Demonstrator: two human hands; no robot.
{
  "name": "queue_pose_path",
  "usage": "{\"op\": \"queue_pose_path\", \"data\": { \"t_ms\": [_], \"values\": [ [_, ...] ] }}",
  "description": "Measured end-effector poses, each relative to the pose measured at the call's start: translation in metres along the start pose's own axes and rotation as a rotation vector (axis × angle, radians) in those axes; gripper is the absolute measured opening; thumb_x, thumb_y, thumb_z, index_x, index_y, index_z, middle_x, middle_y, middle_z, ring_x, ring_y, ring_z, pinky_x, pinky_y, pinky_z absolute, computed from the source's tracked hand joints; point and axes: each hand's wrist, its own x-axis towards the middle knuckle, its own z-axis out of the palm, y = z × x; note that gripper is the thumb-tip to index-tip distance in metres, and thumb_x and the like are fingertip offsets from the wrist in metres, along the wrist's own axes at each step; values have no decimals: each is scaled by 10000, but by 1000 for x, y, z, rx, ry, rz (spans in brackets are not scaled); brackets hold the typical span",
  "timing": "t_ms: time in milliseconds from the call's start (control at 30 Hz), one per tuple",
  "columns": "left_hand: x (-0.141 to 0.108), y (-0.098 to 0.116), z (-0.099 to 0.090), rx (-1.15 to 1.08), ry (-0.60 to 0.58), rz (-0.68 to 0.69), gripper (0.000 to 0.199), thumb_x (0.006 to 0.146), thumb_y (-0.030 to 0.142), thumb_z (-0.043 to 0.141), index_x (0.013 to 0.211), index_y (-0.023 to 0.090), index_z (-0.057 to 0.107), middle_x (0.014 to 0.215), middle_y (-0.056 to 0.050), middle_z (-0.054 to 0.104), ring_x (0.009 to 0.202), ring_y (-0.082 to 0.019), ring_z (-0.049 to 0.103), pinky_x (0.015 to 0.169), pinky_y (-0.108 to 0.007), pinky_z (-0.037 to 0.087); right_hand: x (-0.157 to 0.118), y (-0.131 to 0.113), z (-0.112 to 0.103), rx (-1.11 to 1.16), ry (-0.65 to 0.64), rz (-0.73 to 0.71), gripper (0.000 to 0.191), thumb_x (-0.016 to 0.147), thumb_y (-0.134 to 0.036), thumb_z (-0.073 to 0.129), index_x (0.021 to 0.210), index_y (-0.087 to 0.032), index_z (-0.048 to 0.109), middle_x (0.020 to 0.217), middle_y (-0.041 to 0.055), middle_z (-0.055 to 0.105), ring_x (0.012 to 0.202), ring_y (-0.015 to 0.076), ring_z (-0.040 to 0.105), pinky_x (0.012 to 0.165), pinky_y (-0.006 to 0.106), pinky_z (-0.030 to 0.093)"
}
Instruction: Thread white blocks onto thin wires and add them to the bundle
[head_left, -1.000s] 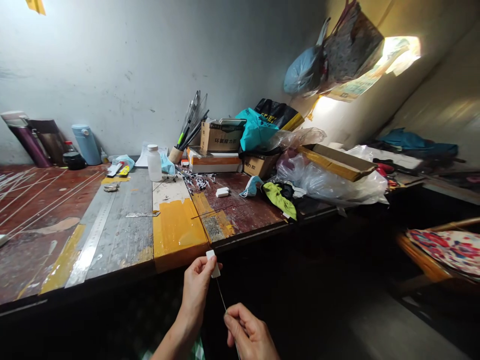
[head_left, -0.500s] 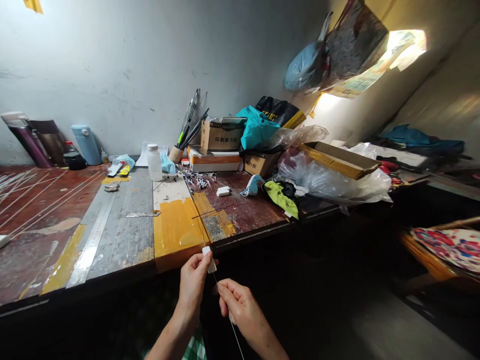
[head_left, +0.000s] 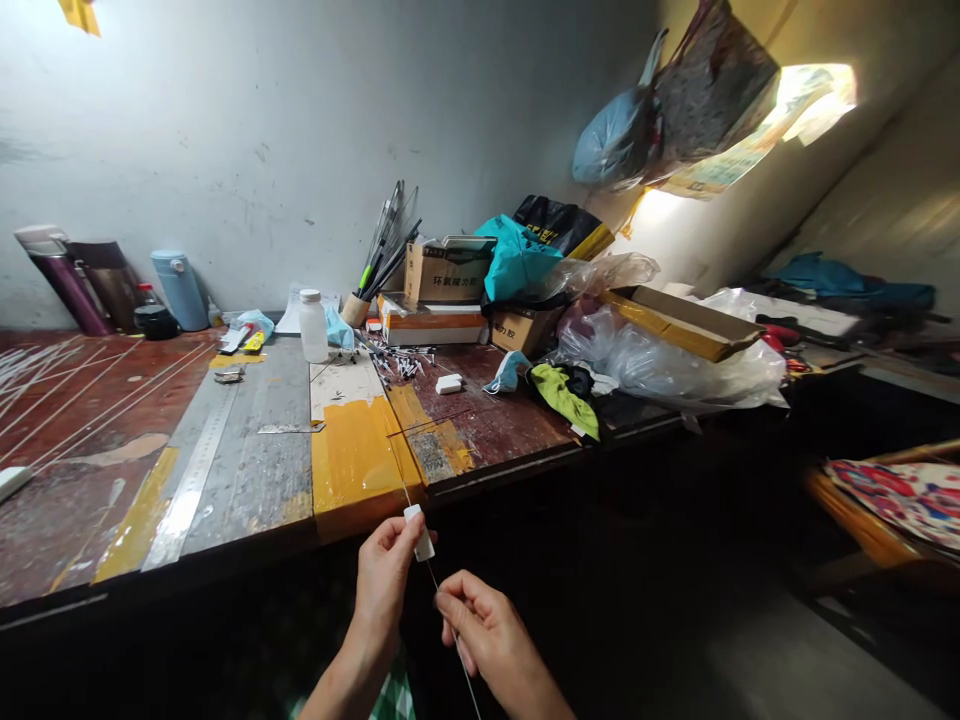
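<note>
My left hand (head_left: 381,572) is closed, thumb and fingers pinching a small white block (head_left: 423,540) just off the table's front edge. A thin pale rod (head_left: 467,675) runs up to the block from below, and a thin dark length continues beyond it over the yellow tape. Whether the rod passes through the block or beside it, I cannot tell. Lower and to the right, my right hand (head_left: 487,620) is closed with thumb and fingertips on this rod. Another white block (head_left: 449,384) lies on the table near a scatter of small pins (head_left: 405,362).
A steel ruler (head_left: 196,470) lies on the grey board at the left, beside long thin rods (head_left: 112,410). A white bottle (head_left: 312,328), cardboard boxes (head_left: 444,274) and plastic bags (head_left: 645,355) stand or lie farther back. A patterned stool (head_left: 896,505) is at the right.
Both hands sit slightly lower in the picture, the right one a little farther from the white block. The whole view has shifted slightly. Both grips look the same.
</note>
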Motion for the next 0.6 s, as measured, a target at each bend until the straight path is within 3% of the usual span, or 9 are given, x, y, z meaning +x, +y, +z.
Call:
{"op": "queue_pose_path", "data": {
  "t_ms": [200, 333, 500, 600],
  "values": [
    [-3, 14, -1, -24, -15, 44, 325, 740, 457, 693, 723, 133, 687, 682, -34, 690, 676, -156, 555, 672, -235, 394, -18, -2, -10, 73, -129, 36, 402, 859, -546, 525, 794, -151, 564, 549, -36, 529, 357, 26, 331, 381, 172, 213],
    [-7, 37, 2, -47, -68, 138, 309, 789, 439, 653, 782, 136, 712, 724, -30, 694, 724, -163, 569, 719, -237, 397, -28, -5, -14, 18, -85, 18, 416, 851, -554, 535, 787, -148, 597, 562, -27, 543, 375, 32, 339, 396, 178, 240],
    [-15, 101, 3, -2, -175, 272, 347, 856, 460, 563, 1057, 203, 681, 840, -13, 698, 819, -167, 570, 781, -242, 379, -26, -37, -27, -113, 170, -172, 375, 876, -502, 541, 1033, -187, 669, 756, 32, 670, 525, 98, 522, 566, 234, 431],
    [-29, 149, -1, 211, -328, 360, 351, 852, 483, 552, 1012, 208, 703, 798, -3, 679, 800, -164, 536, 755, -230, 365, -19, -76, -36, -61, 299, -359, 371, 910, -494, 494, 1064, -203, 666, 839, 45, 683, 552, 105, 532, 567, 243, 437]
  ]
}}
